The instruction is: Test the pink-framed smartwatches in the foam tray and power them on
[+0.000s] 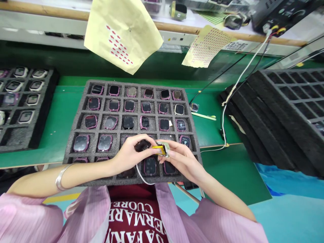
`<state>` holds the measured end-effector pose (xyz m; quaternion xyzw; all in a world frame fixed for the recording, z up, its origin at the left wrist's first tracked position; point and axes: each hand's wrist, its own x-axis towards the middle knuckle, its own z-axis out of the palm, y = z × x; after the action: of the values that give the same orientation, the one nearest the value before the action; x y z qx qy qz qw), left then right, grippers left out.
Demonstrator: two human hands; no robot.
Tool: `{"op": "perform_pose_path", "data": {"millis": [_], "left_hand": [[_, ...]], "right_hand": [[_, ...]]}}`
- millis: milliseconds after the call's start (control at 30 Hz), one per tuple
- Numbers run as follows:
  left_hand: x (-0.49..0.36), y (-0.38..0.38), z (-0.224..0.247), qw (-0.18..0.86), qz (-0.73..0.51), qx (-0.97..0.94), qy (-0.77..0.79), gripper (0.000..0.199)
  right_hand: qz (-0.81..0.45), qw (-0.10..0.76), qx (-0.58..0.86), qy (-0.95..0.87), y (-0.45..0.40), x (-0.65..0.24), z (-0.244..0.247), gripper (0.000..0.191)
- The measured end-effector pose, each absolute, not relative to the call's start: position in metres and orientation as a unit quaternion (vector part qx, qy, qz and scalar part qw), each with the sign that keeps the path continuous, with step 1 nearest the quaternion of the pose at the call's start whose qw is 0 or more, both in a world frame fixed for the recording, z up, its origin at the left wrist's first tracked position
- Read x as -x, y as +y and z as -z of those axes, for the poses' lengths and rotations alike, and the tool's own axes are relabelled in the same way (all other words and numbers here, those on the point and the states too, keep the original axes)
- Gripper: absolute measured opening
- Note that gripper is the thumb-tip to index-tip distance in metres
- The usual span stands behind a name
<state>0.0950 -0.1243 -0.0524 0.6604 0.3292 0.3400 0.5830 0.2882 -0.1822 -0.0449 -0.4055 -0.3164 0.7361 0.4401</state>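
Pinching together over the tray's [83, 111] near rows, left hand [129, 156] grips a dark watch body [142, 145], right hand [181, 158] clamps its yellow-wrapped part [160, 150]; beyond the grip, filled pockets, then hanging sticker sheets [121, 33].

Both forearms angle inward from seven and five o'clock; the left hand [129, 153] and right hand [181, 158] meet fingertip to fingertip, fingers curled in a pinch.

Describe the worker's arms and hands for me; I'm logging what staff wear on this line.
Both hands are bare: left hand, right hand, no gloves. The forearms are uncovered, with loose pink ribbed sleeves pushed up towards the elbows. A silver bangle circles the left wrist. No rings or watch are visible.
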Motion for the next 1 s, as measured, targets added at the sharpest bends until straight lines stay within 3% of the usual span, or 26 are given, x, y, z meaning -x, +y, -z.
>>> {"op": "perform_pose_path", "data": {"millis": [233,700,1000], "left_hand": [[-0.091,-0.124,0.048,0.582,-0.373,-0.668,0.276,0.005],[-0.09,-0.125,0.047,0.603,-0.304,-0.658,0.333,0.032],[-0.089,-0.127,0.045,0.581,-0.377,-0.642,0.329,0.022]], "right_hand": [[-0.703,0.436,0.398,-0.397,-0.185,-0.286,0.046,0.036],[-0.636,0.459,0.361,-0.504,-0.188,-0.282,0.041,0.042],[-0.656,0.467,0.373,-0.461,-0.188,-0.277,0.039,0.042]]}}
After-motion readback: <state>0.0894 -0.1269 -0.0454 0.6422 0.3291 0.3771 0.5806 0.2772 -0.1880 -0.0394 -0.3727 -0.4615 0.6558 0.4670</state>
